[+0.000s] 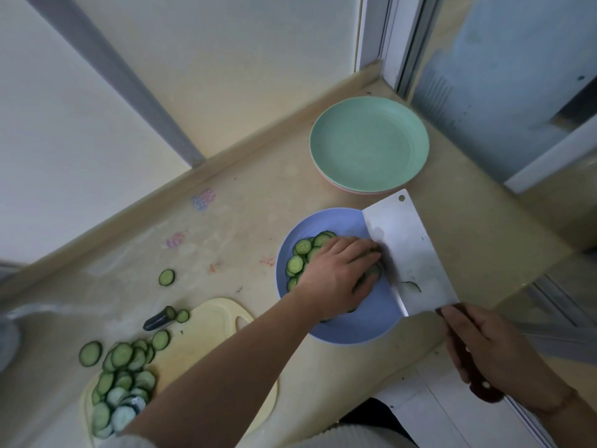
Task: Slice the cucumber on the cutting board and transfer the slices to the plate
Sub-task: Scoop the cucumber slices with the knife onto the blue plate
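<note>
Holding the cleaver point(408, 253) by its dark wooden handle, our right hand point(491, 347) has its fingers wrapped tight around the grip, with the wide blade tilted over the right side of the blue plate point(349, 328). One thin sliver of cucumber is stuck to the flat of the blade near its lower edge. Our left hand point(339, 273) reaches across onto the plate, fingers bent down over the slices right against the blade; whether it's actually pinching any of them or just pushing, we can't tell. A bunch of cucumber slices on the plate point(302, 253) sits fanned out to the left of that hand.

Further out, the pale yellow cutting board point(213, 344) lies at the lower left, with a big overlapping pile of slices point(122, 379) along its left edge and the dark stub end of the cucumber point(160, 318) near the top of it. One stray slice point(166, 277) sits alone on the beige counter point(226, 247) between board and plate. A green plate point(370, 143) stacked on a pinkish one sits behind the blue plate, near the window corner.
</note>
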The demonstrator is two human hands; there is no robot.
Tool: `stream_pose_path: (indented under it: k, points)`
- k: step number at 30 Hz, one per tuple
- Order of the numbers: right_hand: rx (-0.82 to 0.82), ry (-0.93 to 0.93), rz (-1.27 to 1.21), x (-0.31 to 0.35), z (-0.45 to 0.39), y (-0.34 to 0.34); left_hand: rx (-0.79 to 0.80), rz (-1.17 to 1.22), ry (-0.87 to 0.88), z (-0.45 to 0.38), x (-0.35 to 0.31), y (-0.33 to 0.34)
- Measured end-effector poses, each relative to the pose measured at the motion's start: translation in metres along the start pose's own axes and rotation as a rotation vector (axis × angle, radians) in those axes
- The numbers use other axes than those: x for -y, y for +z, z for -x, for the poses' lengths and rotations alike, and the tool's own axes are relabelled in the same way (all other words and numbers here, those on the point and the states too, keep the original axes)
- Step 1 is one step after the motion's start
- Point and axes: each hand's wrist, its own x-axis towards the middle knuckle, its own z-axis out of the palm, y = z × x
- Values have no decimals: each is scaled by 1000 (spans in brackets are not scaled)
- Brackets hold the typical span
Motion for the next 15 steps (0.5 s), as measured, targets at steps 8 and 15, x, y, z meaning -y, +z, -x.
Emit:
stream_pose_path:
  k: [8,15]
  points:
    - [-35,-10,-32,5,1,1,-94,77,181,-6,-34,-2]
    - [-29,3,-79,3,3,10,-96,82,217,7,-42,8]
